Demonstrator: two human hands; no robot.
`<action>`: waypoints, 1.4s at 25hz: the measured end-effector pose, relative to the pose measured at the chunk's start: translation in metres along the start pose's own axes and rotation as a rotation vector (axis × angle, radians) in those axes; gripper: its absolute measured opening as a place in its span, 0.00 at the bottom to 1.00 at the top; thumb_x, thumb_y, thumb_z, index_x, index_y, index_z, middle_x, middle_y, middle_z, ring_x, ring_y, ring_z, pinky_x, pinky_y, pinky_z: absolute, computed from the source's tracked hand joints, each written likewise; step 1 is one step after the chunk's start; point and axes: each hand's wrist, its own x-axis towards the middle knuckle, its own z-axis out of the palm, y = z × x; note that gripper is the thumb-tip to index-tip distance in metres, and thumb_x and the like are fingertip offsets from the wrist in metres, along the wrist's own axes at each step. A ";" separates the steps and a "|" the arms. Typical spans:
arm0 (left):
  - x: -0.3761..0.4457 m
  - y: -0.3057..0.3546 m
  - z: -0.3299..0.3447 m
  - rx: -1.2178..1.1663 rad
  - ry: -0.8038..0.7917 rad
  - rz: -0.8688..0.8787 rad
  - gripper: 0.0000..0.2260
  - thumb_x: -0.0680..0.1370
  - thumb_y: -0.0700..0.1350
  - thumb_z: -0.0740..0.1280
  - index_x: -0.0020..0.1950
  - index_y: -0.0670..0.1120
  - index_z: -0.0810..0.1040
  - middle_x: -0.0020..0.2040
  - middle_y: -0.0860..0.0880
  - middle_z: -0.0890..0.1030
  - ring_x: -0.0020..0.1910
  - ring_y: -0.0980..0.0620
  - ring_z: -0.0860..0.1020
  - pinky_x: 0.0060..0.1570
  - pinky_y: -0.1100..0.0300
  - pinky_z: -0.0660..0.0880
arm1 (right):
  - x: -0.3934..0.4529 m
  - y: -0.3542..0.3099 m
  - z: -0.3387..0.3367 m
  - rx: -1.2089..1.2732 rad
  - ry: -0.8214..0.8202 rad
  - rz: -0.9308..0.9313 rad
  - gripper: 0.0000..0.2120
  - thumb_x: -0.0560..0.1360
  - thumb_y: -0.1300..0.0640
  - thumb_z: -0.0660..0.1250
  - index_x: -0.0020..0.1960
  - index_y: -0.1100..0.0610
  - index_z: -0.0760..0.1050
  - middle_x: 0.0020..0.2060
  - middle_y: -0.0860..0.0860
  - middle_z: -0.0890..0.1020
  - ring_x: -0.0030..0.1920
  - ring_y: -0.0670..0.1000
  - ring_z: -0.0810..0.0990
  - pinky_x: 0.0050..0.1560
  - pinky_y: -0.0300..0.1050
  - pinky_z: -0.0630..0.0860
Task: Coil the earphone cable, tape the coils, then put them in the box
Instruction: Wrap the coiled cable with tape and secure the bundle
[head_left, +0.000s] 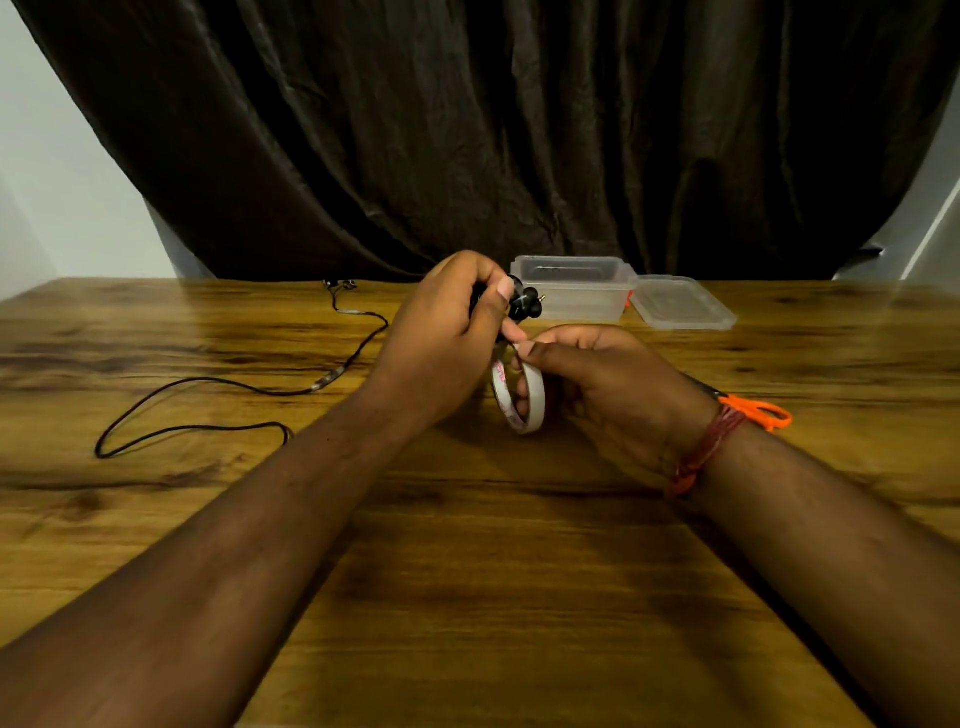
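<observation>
The coiled black earphone cable (519, 304) sat bunched in the left hand (447, 338), held above the middle of the wooden table (467, 545), its gold-tipped plug poking out toward the far edge. The left fingers were curled tight around the coil. Just below it, the right hand (597, 384) gripped a white roll of tape (524, 400), thumb and forefinger pinching at the roll's upper rim, right beside the left thumb. A red thread band (701, 452) circled the right wrist. Behind that wrist lay orange-handled scissors (761, 413), mostly hidden. Near the far edge stood an open clear plastic box (576, 286), its clear lid (683, 304) flat just to its right. A second black earphone cable (234, 389) trailed loose across the left part of the table.
</observation>
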 end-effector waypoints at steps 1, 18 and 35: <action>0.000 -0.001 0.000 -0.008 -0.005 -0.008 0.07 0.83 0.46 0.59 0.50 0.45 0.73 0.37 0.55 0.80 0.42 0.62 0.80 0.46 0.53 0.74 | -0.001 -0.001 -0.001 0.005 -0.004 0.009 0.13 0.78 0.63 0.64 0.53 0.75 0.75 0.42 0.58 0.85 0.50 0.52 0.82 0.50 0.48 0.78; -0.005 -0.005 0.006 0.018 -0.049 -0.081 0.05 0.83 0.48 0.58 0.50 0.51 0.72 0.38 0.55 0.83 0.49 0.59 0.76 0.50 0.57 0.69 | -0.001 -0.014 -0.048 -1.535 0.228 0.099 0.14 0.71 0.42 0.67 0.35 0.50 0.68 0.41 0.50 0.77 0.47 0.55 0.78 0.48 0.48 0.77; -0.005 -0.005 0.009 0.067 -0.078 -0.084 0.07 0.83 0.48 0.57 0.50 0.49 0.73 0.39 0.54 0.83 0.46 0.63 0.77 0.51 0.53 0.72 | -0.002 -0.010 -0.058 -1.553 0.087 0.185 0.14 0.73 0.42 0.70 0.36 0.51 0.75 0.36 0.50 0.76 0.43 0.53 0.77 0.44 0.45 0.74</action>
